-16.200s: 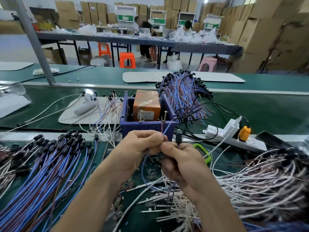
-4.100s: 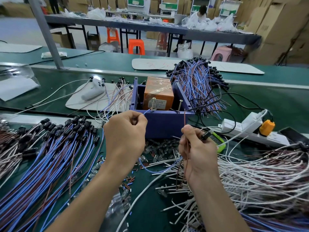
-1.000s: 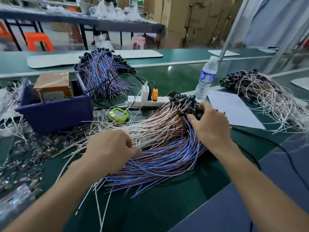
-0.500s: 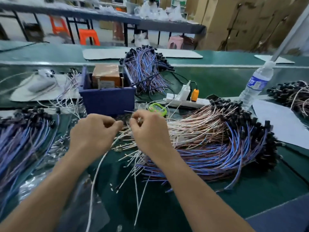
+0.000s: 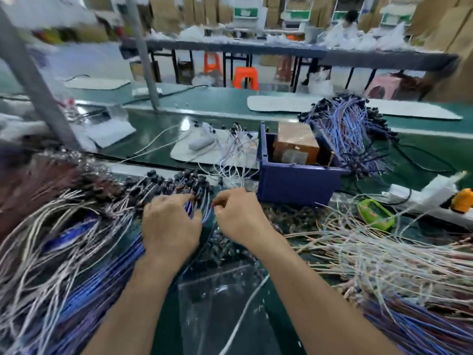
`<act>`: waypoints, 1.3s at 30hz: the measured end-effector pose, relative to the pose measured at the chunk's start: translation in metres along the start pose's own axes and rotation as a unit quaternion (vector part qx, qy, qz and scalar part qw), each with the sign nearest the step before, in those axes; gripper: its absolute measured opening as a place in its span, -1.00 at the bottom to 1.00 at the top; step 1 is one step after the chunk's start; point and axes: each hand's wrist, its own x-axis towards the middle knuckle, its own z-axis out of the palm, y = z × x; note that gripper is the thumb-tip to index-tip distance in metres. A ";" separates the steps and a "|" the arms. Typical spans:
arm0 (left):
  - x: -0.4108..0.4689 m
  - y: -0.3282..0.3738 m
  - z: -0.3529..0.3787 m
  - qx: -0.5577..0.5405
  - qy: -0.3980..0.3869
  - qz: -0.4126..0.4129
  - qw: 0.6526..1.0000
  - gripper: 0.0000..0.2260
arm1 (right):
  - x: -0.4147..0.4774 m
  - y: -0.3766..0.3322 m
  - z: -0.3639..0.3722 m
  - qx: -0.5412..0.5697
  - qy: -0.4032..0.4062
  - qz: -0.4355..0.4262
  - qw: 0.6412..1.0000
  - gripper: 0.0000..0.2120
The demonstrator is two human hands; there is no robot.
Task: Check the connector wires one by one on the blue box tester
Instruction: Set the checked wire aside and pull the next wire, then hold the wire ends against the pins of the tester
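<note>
The tester box (image 5: 297, 184) was deep blue, its inner block (image 5: 295, 143) orange-brown; the meter (image 5: 375, 213) looked lime green.

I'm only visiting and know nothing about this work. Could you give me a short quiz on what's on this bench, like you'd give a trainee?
1. True or false: the blue box tester is empty.
2. What lies on the bench to the right of the box? A) a green handheld device B) scissors C) a soldering iron
3. Fill in: the ____ hand's fingers reach over the black connectors of the wire bundle.

Key: 1 false, an orange-brown block sits inside. 2 A. 3 left, the left hand.
</note>
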 end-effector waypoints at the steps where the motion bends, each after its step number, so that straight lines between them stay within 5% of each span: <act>1: 0.000 -0.003 0.006 0.004 -0.023 0.010 1.000 -0.70 | 0.007 -0.003 0.005 -0.012 -0.013 0.013 1.000 -0.82; 10: 0.005 -0.008 0.007 -0.055 0.047 -0.036 0.997 -0.70 | 0.045 -0.006 0.026 -0.029 0.021 0.088 0.995 -0.89; 16: 0.006 -0.001 -0.006 -0.252 0.092 -0.082 0.960 -0.78 | 0.044 -0.016 0.030 0.076 0.041 0.074 0.993 -0.53; 21: 0.010 0.003 -0.007 -0.449 0.021 -0.118 0.885 -0.72 | 0.039 -0.023 0.023 0.358 -0.015 0.088 0.929 -0.64; 25: 0.009 0.008 -0.011 -0.553 -0.060 -0.074 0.828 -0.66 | 0.020 -0.026 0.003 0.411 -0.018 0.059 0.910 -0.70; 29: 0.000 0.018 -0.020 -0.593 -0.217 -0.012 0.775 -0.58 | -0.012 -0.016 -0.015 0.448 0.091 0.059 0.887 -0.67; 34: -0.010 0.022 -0.022 -0.509 -0.387 0.013 0.769 -0.78 | -0.059 0.025 -0.051 0.648 0.184 0.077 0.735 -0.55; 37: -0.013 0.023 -0.026 -0.424 -0.479 0.035 0.768 -0.84 | -0.074 0.053 -0.077 0.630 0.196 0.044 0.750 -0.64; 39: -0.012 0.024 -0.024 -0.360 -0.441 0.011 0.822 -0.84 | -0.080 0.071 -0.094 0.587 0.199 0.030 0.784 -0.68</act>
